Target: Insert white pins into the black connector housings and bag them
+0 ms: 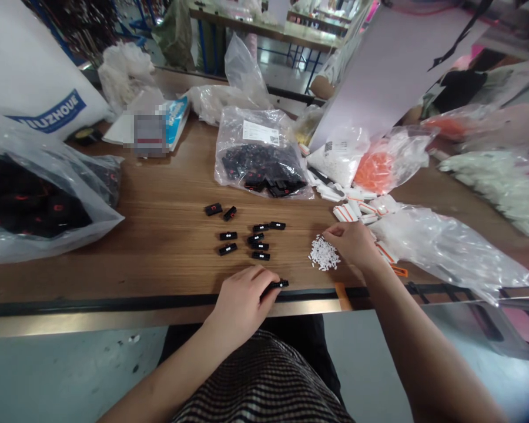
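My left hand (245, 295) is closed on a small black plastic block (280, 284) near the table's front edge, and white dots show on the block's exposed end. At the upper right side of a heap of tiny white pegs (324, 255), my right hand (355, 242) has its fingertips pinched together. Whatever is between those fingertips is too small to make out. Several similar black blocks with paired white dots (260, 247) lie beyond my left hand. Farther back are two black blocks with red marks, one of them lying flat (213, 209) and the other turned at an angle (230, 213).
A clear bag of black parts (260, 158) lies at the back middle, with a larger one (35, 205) at left. White strips with orange lines (350, 210), a bag of orange pieces (374, 169) and an empty-looking plastic bag (449, 244) crowd the right. A person sits beyond.
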`<state>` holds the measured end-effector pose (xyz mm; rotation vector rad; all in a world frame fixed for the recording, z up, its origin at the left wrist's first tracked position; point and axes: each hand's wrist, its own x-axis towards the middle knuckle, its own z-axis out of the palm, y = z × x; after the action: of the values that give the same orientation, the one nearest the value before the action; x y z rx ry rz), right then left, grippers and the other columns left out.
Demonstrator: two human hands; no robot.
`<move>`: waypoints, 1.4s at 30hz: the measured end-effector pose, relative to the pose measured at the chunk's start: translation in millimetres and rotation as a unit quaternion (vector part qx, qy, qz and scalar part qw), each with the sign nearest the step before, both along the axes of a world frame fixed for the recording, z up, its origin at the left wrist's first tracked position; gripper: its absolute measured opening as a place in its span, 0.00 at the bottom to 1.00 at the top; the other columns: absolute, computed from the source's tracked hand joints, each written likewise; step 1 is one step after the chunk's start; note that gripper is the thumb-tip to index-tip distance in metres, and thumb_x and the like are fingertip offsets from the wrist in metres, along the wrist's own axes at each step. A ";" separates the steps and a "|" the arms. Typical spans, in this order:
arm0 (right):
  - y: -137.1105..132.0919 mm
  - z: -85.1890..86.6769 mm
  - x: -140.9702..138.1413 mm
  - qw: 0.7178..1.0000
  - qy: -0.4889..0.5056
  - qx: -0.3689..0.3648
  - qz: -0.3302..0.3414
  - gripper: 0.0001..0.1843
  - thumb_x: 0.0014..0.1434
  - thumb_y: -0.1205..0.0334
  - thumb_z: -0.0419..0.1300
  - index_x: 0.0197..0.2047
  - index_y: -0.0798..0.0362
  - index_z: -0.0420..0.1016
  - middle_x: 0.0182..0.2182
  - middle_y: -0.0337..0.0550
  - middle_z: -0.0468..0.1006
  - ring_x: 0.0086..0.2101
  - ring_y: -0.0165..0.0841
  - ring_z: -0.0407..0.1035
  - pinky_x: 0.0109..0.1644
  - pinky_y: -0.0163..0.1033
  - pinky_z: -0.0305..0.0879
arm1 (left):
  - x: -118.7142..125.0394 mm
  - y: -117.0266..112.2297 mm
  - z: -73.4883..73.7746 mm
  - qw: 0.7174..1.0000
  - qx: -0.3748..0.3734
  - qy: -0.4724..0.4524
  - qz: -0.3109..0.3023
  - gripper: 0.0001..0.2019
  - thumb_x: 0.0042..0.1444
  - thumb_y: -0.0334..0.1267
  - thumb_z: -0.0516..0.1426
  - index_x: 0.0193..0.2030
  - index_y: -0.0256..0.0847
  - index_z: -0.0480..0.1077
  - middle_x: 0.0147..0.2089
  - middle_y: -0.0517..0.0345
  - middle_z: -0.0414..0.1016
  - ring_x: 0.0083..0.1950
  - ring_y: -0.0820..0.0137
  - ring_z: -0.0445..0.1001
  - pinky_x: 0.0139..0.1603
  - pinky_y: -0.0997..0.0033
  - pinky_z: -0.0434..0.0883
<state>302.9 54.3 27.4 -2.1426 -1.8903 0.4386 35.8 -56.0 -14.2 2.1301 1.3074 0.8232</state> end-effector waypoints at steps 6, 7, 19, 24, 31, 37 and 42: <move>-35.5 8.5 -27.0 0.984 0.154 0.015 0.092 0.13 0.57 0.54 0.59 0.33 0.54 0.80 0.29 0.42 0.82 0.28 0.32 0.73 0.33 0.35 0.66 | 0.9 1.0 2.8 1.000 -0.018 0.000 0.009 0.05 0.60 0.32 0.63 0.41 0.42 0.71 0.39 0.60 0.77 0.38 0.65 0.76 0.39 0.64 0.72; -45.7 11.3 -35.8 0.972 0.193 0.006 0.137 0.11 0.58 0.56 0.60 0.32 0.53 0.80 0.27 0.41 0.81 0.27 0.30 0.72 0.32 0.34 0.66 | 1.0 1.3 3.3 1.000 -0.021 0.000 0.008 0.05 0.60 0.32 0.63 0.41 0.43 0.71 0.39 0.60 0.77 0.38 0.65 0.76 0.40 0.64 0.72; -78.4 10.5 -74.4 0.927 0.062 -0.012 0.369 0.06 0.60 0.68 0.58 0.31 0.54 0.75 0.27 0.37 0.73 0.28 0.27 0.66 0.35 0.35 0.59 | 1.9 1.7 4.3 0.999 -0.044 0.008 0.015 0.04 0.59 0.31 0.62 0.39 0.43 0.71 0.38 0.61 0.76 0.39 0.65 0.75 0.41 0.64 0.71; -79.3 12.8 -82.4 0.895 -0.060 0.017 0.441 0.10 0.62 0.68 0.56 0.29 0.55 0.73 0.27 0.41 0.74 0.30 0.32 0.66 0.35 0.39 0.57 | 0.1 1.2 2.7 0.999 -0.043 0.024 0.013 0.04 0.59 0.32 0.62 0.38 0.42 0.70 0.39 0.59 0.76 0.40 0.63 0.76 0.42 0.62 0.72; -87.5 17.8 -78.1 0.885 -0.059 0.017 0.462 0.13 0.68 0.67 0.52 0.37 0.56 0.78 0.32 0.44 0.78 0.34 0.34 0.71 0.37 0.39 0.62 | 1.1 0.2 3.1 0.999 -0.039 0.007 0.019 0.05 0.58 0.31 0.62 0.39 0.42 0.71 0.40 0.59 0.78 0.41 0.63 0.77 0.43 0.61 0.74; -95.8 14.1 -72.9 0.900 -0.059 0.054 0.428 0.13 0.68 0.66 0.52 0.37 0.53 0.78 0.30 0.42 0.78 0.33 0.34 0.71 0.38 0.40 0.64 | 1.6 1.6 2.0 0.999 -0.033 -0.001 0.025 0.06 0.58 0.32 0.64 0.40 0.43 0.71 0.40 0.60 0.79 0.41 0.63 0.77 0.43 0.61 0.74; -100.5 10.6 -79.6 0.875 -0.131 0.106 0.453 0.13 0.66 0.69 0.53 0.33 0.56 0.78 0.30 0.47 0.78 0.31 0.36 0.70 0.33 0.40 0.63 | 1.9 1.6 2.3 0.999 -0.039 0.000 0.023 0.08 0.57 0.29 0.63 0.41 0.43 0.72 0.41 0.60 0.80 0.42 0.63 0.78 0.45 0.60 0.74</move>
<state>223.4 -46.2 38.0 -1.0960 -2.8697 0.0704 37.7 -54.4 -11.9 2.0463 1.3712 0.7768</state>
